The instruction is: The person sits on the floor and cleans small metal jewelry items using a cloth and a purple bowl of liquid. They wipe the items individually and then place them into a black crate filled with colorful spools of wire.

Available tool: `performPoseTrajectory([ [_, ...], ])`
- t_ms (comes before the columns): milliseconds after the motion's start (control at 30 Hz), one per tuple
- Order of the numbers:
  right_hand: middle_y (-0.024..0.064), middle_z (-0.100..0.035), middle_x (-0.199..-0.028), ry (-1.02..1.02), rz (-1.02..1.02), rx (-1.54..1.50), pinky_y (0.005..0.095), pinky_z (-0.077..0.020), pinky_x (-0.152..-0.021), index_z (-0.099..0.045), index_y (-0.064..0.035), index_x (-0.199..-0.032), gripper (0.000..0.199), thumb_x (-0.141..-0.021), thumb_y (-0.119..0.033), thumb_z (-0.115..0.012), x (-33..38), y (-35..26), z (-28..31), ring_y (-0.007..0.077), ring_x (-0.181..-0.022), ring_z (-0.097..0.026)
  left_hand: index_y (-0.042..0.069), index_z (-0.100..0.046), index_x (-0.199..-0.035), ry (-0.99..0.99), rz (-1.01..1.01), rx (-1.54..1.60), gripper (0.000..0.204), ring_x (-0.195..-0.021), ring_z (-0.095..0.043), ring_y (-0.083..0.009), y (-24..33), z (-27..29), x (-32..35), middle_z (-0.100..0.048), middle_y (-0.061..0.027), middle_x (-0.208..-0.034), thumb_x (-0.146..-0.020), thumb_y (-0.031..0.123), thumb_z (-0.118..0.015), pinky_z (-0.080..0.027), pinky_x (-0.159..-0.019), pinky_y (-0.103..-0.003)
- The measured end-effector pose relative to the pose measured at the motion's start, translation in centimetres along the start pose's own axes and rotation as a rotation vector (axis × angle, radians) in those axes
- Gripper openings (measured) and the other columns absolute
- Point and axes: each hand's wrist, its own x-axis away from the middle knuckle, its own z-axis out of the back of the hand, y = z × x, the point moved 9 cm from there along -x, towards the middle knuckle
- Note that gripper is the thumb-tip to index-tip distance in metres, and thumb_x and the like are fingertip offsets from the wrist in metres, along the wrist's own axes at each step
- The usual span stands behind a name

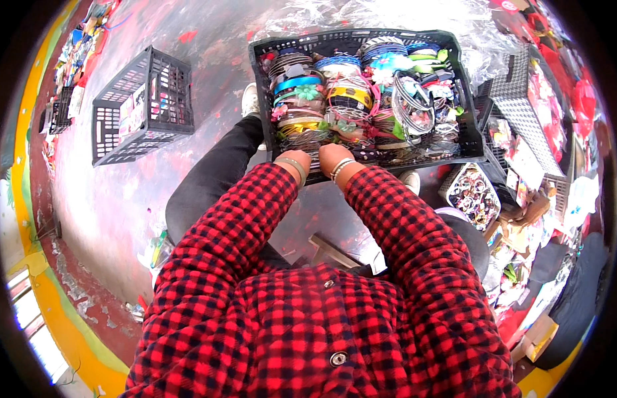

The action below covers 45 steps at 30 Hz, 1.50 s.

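Observation:
A black plastic crate (255, 60) full of hairbands lies in front of me, between my feet. My left hand (296, 159) and my right hand (333, 158) are close together at its near edge, left of the middle. Both have curled fingers, and whatever they pinch is hidden behind the knuckles. Just beyond them are clear-wrapped hairbands (305, 139). Rows of hairbands fill the crate, among them a blue band (298, 82), a yellow band (351, 94) and a bundle of thin silver-grey hoops (412, 106).
An open black crate (146, 109) stands on the floor to the left. At right are a white basket of small colourful pieces (474, 192), a grey woven basket (521, 93) and heaps of packaged goods. Crumpled clear plastic (388, 13) lies beyond the crate.

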Motion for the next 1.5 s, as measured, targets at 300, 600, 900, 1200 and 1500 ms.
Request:
performPoseTrajectory([
  [300,0.0178,-0.063,-0.079,0.542,-0.118,0.114,0.0412,-0.0502,-0.065,-0.064,-0.0039,-0.085,0.024,-0.082,-0.021,-0.047,2.5,4.5,12.1,0.0321,-0.074,-0.062,0.01,-0.064,-0.091,0.045,-0.073,0.11,0.019,-0.092,-0.058,-0.0325,-0.9,-2.0,-2.0,-0.063,-0.0166,-0.089,-0.079,0.017,-0.053,-0.046,-0.08,-0.039],
  [600,0.0175,-0.06,-0.099,0.741,-0.55,-0.166,0.0399,-0.0447,-0.081,-0.061,-0.0087,-0.099,0.03,-0.069,-0.01,-0.058,5.9,22.1,15.4,0.0334,-0.092,-0.057,0.003,-0.062,-0.089,0.092,-0.07,0.088,0.022,-0.086,-0.059,-0.0343,-0.1,1.8,1.0,-0.061,-0.0198,-0.087,-0.078,0.02,-0.053,-0.046,-0.077,-0.04],
  [900,0.0205,-0.057,-0.096,0.964,-0.462,-0.204,0.0413,-0.0437,-0.078,-0.056,-0.0044,-0.092,0.022,-0.071,-0.009,-0.057,8.0,19.8,17.1,0.0352,-0.09,-0.056,0.005,-0.061,-0.084,0.396,-0.06,0.197,0.02,-0.082,-0.058,-0.0341,-2.3,6.2,3.2,-0.061,-0.0173,-0.08,-0.079,0.023,-0.055,-0.045,-0.073,-0.042],
  [1200,-0.0054,-0.05,-0.072,0.889,0.169,-0.744,0.0206,-0.0391,-0.058,-0.055,-0.0067,-0.09,0.016,-0.077,-0.005,-0.063,7.7,13.1,19.3,0.0032,-0.065,-0.043,0.007,-0.045,-0.12,0.959,-0.238,0.775,0.05,-0.08,-0.059,-0.0257,-1.7,14.2,7.7,-0.054,-0.0176,-0.107,-0.075,0.014,-0.063,-0.047,-0.072,-0.033],
  [1500,-0.0042,-0.054,-0.081,0.255,0.301,-0.87,0.0195,-0.0401,-0.062,-0.056,-0.0073,-0.096,0.019,-0.078,-0.002,-0.06,5.6,8.7,13.2,0.0047,-0.072,-0.047,0.002,-0.057,-0.106,0.728,-0.39,0.828,0.032,-0.058,-0.052,-0.0118,0.5,12.8,5.1,-0.058,-0.0042,-0.068,-0.075,0.01,-0.062,-0.043,-0.056,-0.027],
])
